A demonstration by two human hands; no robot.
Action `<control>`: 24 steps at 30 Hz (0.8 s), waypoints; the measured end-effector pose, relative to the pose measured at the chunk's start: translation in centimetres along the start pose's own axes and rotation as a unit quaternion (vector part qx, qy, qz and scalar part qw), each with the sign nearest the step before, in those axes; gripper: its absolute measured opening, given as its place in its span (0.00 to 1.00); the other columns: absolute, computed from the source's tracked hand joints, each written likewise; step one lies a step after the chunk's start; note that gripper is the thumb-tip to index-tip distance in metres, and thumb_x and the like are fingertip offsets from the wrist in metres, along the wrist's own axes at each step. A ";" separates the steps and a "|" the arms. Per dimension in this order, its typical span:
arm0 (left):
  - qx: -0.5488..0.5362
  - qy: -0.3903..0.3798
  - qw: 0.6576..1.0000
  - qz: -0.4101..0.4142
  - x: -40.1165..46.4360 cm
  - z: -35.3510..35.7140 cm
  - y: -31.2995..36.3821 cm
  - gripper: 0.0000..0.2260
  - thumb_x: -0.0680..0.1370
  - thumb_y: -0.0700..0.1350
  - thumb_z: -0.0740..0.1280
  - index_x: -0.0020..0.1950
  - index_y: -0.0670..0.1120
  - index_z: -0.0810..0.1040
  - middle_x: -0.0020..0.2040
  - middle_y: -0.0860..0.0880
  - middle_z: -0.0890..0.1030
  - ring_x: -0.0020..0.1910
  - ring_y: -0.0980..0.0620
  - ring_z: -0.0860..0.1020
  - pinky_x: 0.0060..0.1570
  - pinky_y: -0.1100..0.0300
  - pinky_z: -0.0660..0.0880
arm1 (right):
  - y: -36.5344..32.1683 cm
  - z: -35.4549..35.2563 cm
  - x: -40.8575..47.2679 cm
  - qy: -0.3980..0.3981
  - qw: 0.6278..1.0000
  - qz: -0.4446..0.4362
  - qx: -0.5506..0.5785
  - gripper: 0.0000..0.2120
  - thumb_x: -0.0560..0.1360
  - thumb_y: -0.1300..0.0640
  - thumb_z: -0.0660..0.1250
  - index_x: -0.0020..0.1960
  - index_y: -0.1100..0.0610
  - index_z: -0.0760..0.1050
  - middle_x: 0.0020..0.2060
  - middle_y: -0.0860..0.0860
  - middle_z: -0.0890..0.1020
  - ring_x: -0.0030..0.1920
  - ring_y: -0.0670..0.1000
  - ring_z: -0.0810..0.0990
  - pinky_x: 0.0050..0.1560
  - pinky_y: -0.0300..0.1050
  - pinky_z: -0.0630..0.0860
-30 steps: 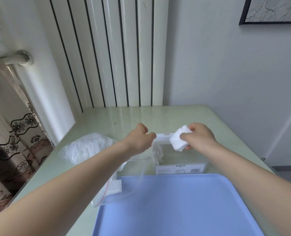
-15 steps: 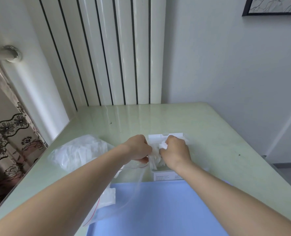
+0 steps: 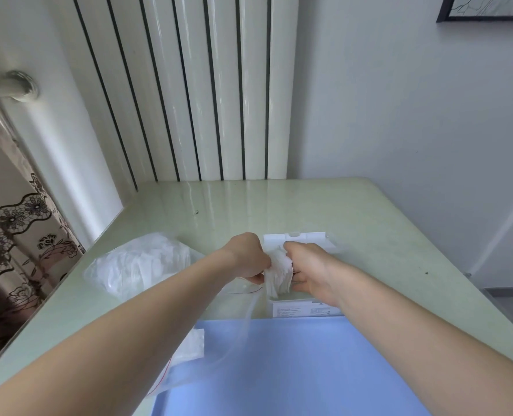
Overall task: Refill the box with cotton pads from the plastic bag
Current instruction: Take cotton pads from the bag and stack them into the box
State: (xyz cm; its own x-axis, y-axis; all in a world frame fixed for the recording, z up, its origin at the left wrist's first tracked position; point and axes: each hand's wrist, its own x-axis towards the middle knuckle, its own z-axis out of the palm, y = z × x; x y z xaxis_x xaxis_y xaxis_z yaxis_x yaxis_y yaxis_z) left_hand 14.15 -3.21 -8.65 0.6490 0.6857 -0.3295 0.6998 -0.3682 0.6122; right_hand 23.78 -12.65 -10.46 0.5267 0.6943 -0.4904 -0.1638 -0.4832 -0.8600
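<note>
Cotton pads [image 3: 276,273] between curled fingers [image 3: 256,277]

A pale green, glossy table [image 3: 324,205] is carrying everything. A clear box [image 3: 304,304] is sitting near its middle, label facing the viewer, white lid [image 3: 306,238] lying open behind it. A blue tray [image 3: 294,370] is lying at the near edge, just in front of the box. A full bag [image 3: 141,265] of white pads is resting to the left. A second, nearly flat bag [image 3: 189,352] is lying beside the tray's left edge, partly overlapping it.
</note>
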 end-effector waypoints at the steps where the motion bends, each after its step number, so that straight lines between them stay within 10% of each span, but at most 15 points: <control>1: 0.001 0.000 1.000 0.001 -0.1 -0.1 0.1 0.05 0.77 0.39 0.61 0.45 0.42 0.76 0.47 0.41 0.86 0.46 0.44 0.86 0.55 0.52 0.81 | -0.1 -0.2 0.0 0.000 1.000 0.004 0.006 0.16 0.81 0.54 0.51 0.56 0.59 0.74 0.50 0.58 0.83 0.49 0.58 0.83 0.54 0.49 0.79; 5: 0.026 0.004 0.999 0.021 -0.1 -0.2 0.3 0.06 0.74 0.44 0.64 0.38 0.44 0.73 0.36 0.46 0.83 0.39 0.48 0.86 0.50 0.56 0.81 | -0.5 -0.5 0.2 -0.013 0.998 0.033 0.048 0.23 0.82 0.46 0.51 0.63 0.60 0.73 0.57 0.61 0.83 0.54 0.59 0.84 0.59 0.54 0.79; 10: 0.080 0.030 0.995 0.046 0.1 0.4 0.1 0.02 0.75 0.40 0.63 0.46 0.42 0.75 0.46 0.41 0.86 0.46 0.44 0.86 0.53 0.50 0.81 | -0.3 0.5 0.3 -0.033 0.997 0.038 0.065 0.27 0.80 0.40 0.50 0.67 0.57 0.73 0.58 0.58 0.83 0.53 0.56 0.84 0.68 0.54 0.73; 16: 0.165 0.078 0.969 0.163 -0.6 0.5 0.0 0.22 0.73 0.51 0.69 0.63 0.48 0.67 0.57 0.46 0.74 0.48 0.46 0.77 0.48 0.53 0.75 | -0.9 -0.8 -0.3 -0.022 0.996 0.039 0.082 0.27 0.80 0.42 0.50 0.62 0.61 0.74 0.44 0.56 0.83 0.41 0.57 0.82 0.49 0.48 0.80; 24: 0.282 0.095 0.937 0.182 -0.5 1.6 0.5 0.27 0.71 0.59 0.71 0.68 0.55 0.69 0.58 0.50 0.71 0.45 0.48 0.74 0.42 0.57 0.70 | -1.0 -1.0 -0.3 -0.034 0.991 0.070 0.105 0.30 0.80 0.40 0.50 0.63 0.63 0.76 0.53 0.58 0.85 0.45 0.57 0.82 0.47 0.48 0.79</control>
State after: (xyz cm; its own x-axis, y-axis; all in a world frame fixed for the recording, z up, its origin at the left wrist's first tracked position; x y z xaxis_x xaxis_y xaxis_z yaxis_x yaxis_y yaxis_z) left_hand 14.65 -4.76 -9.35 0.8477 0.5304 -0.0055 0.5240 -0.8358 0.1639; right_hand 24.62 -12.92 -9.35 0.4301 0.6664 -0.6090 -0.4049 -0.4605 -0.7899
